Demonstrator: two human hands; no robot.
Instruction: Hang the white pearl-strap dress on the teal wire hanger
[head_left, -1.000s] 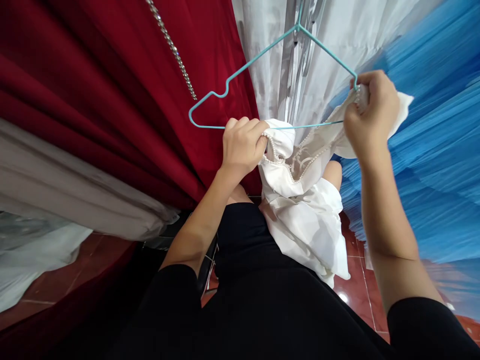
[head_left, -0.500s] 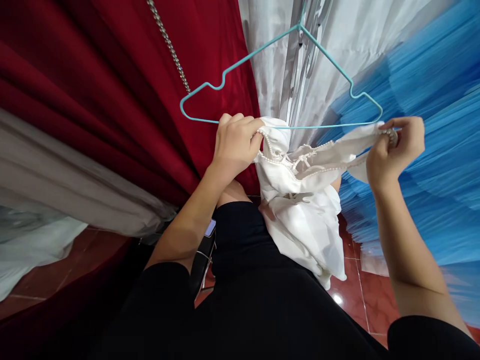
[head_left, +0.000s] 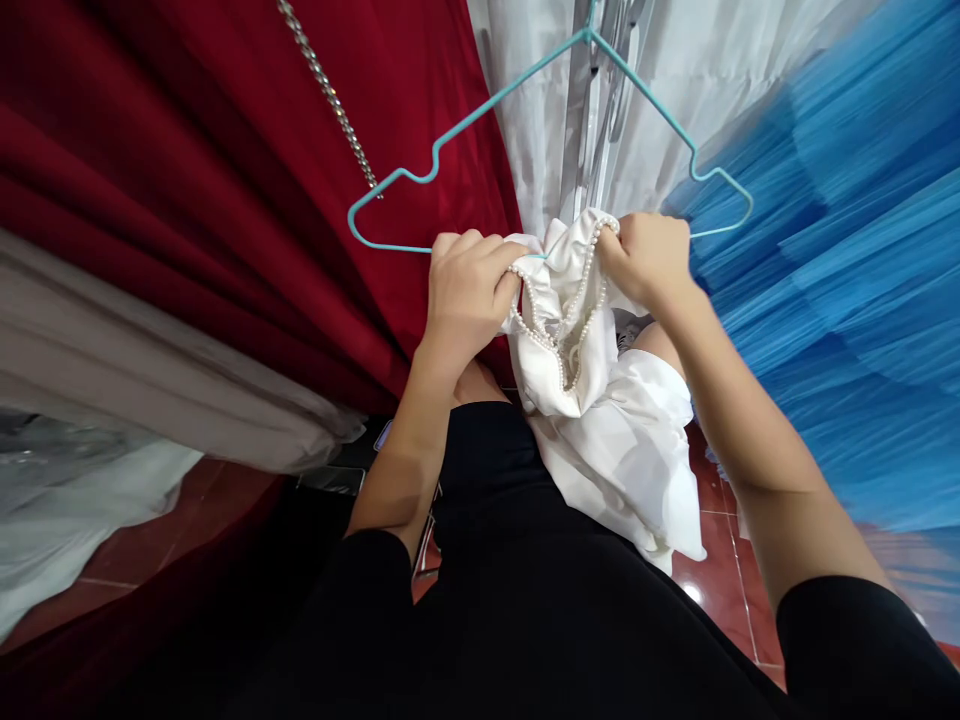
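A white dress (head_left: 622, 430) with a pearl-beaded neckline hangs between my hands and drapes over my legs. My left hand (head_left: 469, 285) is closed on one side of its beaded edge, at the bottom bar of a light-blue hanger (head_left: 510, 95). On the other side, my right hand (head_left: 651, 255) grips the dress's bunched upper edge, its fingertips partly hidden behind the fabric. The neckline sags open in a V between them. The hanger's bottom bar runs by both hands, and the dress covers part of it. Near the top of the picture, the hanger's hook leaves the frame.
Red fabric (head_left: 337, 250) with a sparkling rhinestone strip (head_left: 330, 95) hangs at the left. Blue tulle (head_left: 847, 300) fills the right side. White cloth (head_left: 517, 100) and a metal rail (head_left: 600, 110) stand behind the hanger. Red tiles (head_left: 727, 550) cover the floor.
My right hand has moved left toward my left hand, still holding the dress. The neckline, stretched wide before, is now gathered and sagging. The hanger sits slightly farther left.
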